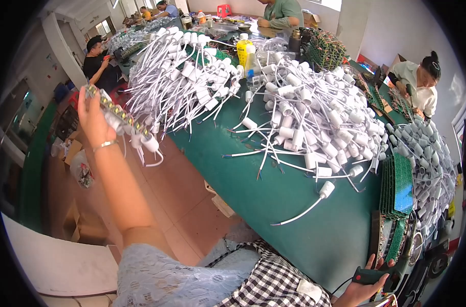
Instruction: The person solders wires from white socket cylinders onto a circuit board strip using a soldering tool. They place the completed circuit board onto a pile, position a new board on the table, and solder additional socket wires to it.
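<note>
One pale, yellow-dotted strip clamped in left hand, tool in right hand

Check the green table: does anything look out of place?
One white corded cylinder lies apart on the green table, on the near side of the middle heap. It looks stray because similar pieces are piled together.

Just below my left hand I wear a slim silvery bracelet; farther from it, a pale blue-grey lace sleeve. Nearer my right hand lies my black-and-white checked garment, bearing a whitish patch.
</note>
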Demonstrator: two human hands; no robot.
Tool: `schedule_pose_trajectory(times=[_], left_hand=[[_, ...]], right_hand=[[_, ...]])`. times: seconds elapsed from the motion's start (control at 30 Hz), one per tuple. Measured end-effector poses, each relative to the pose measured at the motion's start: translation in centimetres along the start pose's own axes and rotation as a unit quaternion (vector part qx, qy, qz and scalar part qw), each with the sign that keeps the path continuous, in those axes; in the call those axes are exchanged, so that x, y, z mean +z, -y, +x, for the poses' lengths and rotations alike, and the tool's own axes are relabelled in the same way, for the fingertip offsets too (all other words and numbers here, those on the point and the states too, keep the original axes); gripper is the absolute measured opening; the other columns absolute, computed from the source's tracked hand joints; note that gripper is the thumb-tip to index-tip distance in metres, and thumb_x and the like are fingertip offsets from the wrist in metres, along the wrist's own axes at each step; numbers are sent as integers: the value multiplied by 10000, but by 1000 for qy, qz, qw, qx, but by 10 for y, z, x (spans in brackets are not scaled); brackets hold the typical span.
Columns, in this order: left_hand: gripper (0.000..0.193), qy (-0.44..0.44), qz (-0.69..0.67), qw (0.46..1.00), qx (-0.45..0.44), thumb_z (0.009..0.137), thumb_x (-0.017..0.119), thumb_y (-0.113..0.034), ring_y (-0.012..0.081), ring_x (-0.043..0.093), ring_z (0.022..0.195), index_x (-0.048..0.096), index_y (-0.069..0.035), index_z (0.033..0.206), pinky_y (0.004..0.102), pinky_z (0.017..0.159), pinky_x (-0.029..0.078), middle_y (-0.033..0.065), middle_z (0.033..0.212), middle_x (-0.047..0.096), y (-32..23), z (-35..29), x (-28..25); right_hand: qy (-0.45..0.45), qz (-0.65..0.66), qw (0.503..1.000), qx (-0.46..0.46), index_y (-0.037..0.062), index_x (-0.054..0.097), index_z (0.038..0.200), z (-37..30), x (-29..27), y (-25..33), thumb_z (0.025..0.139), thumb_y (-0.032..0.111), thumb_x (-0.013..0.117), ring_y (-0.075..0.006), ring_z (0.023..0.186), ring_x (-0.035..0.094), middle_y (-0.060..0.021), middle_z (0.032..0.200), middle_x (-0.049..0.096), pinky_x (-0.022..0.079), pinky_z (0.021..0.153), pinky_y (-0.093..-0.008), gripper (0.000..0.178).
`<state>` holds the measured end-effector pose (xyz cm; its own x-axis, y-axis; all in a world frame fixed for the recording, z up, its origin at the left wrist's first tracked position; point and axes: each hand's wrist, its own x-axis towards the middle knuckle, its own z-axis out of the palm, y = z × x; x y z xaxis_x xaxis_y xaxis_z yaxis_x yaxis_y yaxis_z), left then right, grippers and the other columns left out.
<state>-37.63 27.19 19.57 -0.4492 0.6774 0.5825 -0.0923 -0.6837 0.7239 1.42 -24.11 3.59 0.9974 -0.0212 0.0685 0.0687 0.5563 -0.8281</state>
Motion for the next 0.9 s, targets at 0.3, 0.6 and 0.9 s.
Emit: schedule_pose_trajectory(times=[0.3, 0.6, 0.9], left_hand=[[443, 195, 272, 925, 182, 819, 628, -251, 240, 533, 771, 505, -14, 1172, 350, 657, 435, 144, 924, 575, 59, 140, 185], [995, 298, 661, 635, 266, 632, 757, -540, 456, 25, 1391, 201, -414, 1447, 717, 1014, 119, 5, 1559, 44, 173, -40, 168], [846, 206, 716, 628, 224, 725, 698, -522, 498, 27, 1370, 224, -467, 1424, 770, 968, 131, -73, 1555, 41, 199, 23, 161]], right_hand=[[15, -41, 999, -20, -1, 322, 1370, -6, 21, -6, 958, 337, 421, -203, 1156, 459, -62, 1363, 415, 355, 1072, -477, 542], [-13, -66, 998, -1, 10, 337, 1364, -8, 30, -12, 953, 337, 426, -209, 1143, 470, -61, 1348, 426, 362, 1058, -490, 533], [49, -17, 995, 89, 130, 525, 1194, -23, 53, -17, 857, 391, 591, -242, 1041, 589, -41, 1077, 617, 560, 778, -509, 431]])
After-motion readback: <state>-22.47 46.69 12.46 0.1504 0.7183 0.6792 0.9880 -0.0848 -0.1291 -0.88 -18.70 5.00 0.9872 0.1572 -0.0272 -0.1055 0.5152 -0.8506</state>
